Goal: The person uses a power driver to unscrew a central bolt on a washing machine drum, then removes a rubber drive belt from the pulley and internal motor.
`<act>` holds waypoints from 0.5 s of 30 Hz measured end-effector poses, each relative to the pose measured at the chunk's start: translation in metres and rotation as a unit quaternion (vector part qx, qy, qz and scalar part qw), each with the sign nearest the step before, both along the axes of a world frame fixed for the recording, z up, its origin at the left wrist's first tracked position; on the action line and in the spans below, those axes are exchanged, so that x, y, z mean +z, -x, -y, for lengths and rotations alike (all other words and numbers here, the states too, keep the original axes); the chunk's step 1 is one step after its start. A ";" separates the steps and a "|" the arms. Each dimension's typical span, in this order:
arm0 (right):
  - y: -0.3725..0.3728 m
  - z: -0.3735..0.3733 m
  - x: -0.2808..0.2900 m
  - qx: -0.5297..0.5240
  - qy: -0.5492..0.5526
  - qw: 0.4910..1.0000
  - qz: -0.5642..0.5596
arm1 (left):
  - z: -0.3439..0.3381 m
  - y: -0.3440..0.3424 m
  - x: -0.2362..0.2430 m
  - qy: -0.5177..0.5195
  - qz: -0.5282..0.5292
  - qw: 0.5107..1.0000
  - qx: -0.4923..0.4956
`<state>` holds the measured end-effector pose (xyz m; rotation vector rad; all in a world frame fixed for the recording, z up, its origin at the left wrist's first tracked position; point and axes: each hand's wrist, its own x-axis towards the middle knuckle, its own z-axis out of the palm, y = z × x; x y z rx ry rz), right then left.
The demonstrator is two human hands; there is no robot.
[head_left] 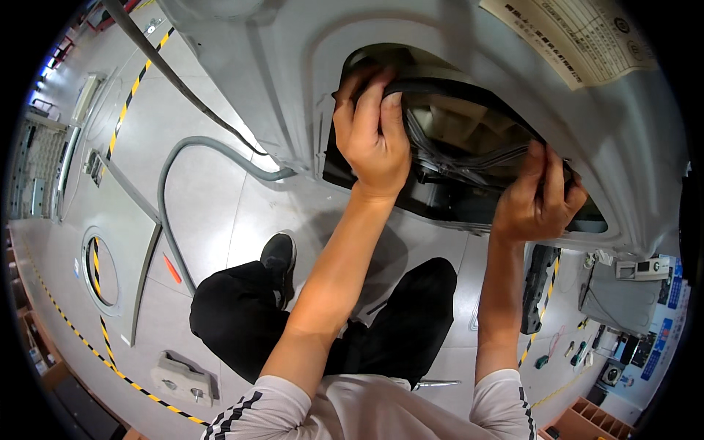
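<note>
A grey metal housing [286, 81], seemingly a washing machine's, leans over my lap with a large opening in its side. Along the upper edge of that opening curves a black band [455, 89]. My left hand [372, 143] has its fingers bent round the band at the left, fingertips partly inside the opening. At the right end, my right hand [539, 192] is closed with thumb and fingers pinching the band near the rim; its fingertips are partly hidden. Grey wires [477, 158] run in a bundle inside, between my hands.
A grey corrugated hose [170, 169] loops over the tiled floor at left. Beyond it lies a pale panel [136, 271] with a round hole, near an orange tool [172, 269]. A grey block [183, 378] rests lower left. Tools [565, 356] and parts lie at right.
</note>
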<state>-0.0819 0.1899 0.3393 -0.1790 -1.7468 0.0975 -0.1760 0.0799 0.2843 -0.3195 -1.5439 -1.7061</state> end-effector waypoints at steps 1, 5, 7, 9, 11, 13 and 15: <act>0.000 -0.001 -0.001 -0.002 -0.006 1.000 0.003 | -0.002 -0.001 0.000 -0.009 0.008 1.000 0.000; 0.000 -0.002 -0.001 -0.002 -0.016 1.000 0.001 | -0.005 -0.001 0.000 -0.020 0.006 1.000 0.006; 0.001 -0.002 0.000 0.003 -0.020 1.000 -0.004 | -0.005 0.003 -0.001 -0.024 -0.016 0.999 0.013; 0.001 -0.005 -0.001 0.009 -0.032 0.999 -0.009 | -0.007 0.002 -0.001 -0.024 -0.009 1.000 0.010; 0.002 -0.001 0.002 0.000 -0.026 1.000 0.003 | -0.006 0.002 -0.001 -0.022 -0.005 1.000 0.009; 0.002 0.002 0.003 -0.003 -0.025 1.000 0.011 | -0.006 0.003 -0.001 -0.022 0.001 1.000 0.011; 0.002 0.003 0.004 0.000 -0.029 0.999 0.014 | -0.008 0.003 -0.001 -0.022 0.001 1.000 0.019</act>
